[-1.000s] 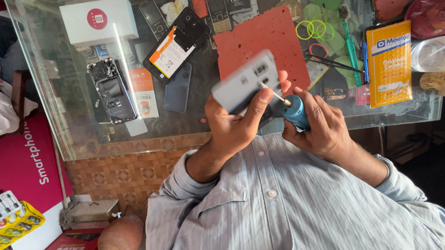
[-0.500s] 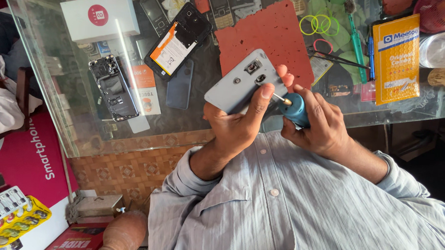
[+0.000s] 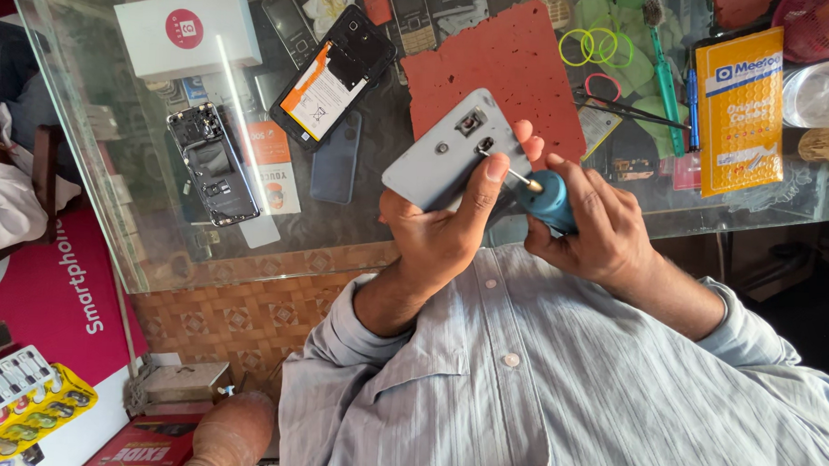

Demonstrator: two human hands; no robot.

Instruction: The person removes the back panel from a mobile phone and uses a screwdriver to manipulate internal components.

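Observation:
My left hand [image 3: 437,238] grips a grey phone [image 3: 440,156], back side up, held tilted above the near edge of the glass table [image 3: 359,231]. My left thumb lies on the phone next to its camera openings. My right hand [image 3: 598,230] is closed around a blue-handled screwdriver [image 3: 546,198]. Its thin metal tip points at the phone's back close to my left thumb. Both hands are close together in front of my striped grey shirt.
On the glass lie a red mat [image 3: 512,62], an opened phone with an orange-labelled battery [image 3: 333,74], a bare phone frame [image 3: 210,166], a white box [image 3: 187,30], green rings [image 3: 600,47], a toothbrush [image 3: 664,58], tweezers [image 3: 630,112] and a yellow packet [image 3: 740,107]. Another person's sleeve [image 3: 7,205] is at left.
The view has shifted slightly. My hands with the phone and screwdriver stay together; the phone is tilted a little more upright and the screwdriver tip stays at its back.

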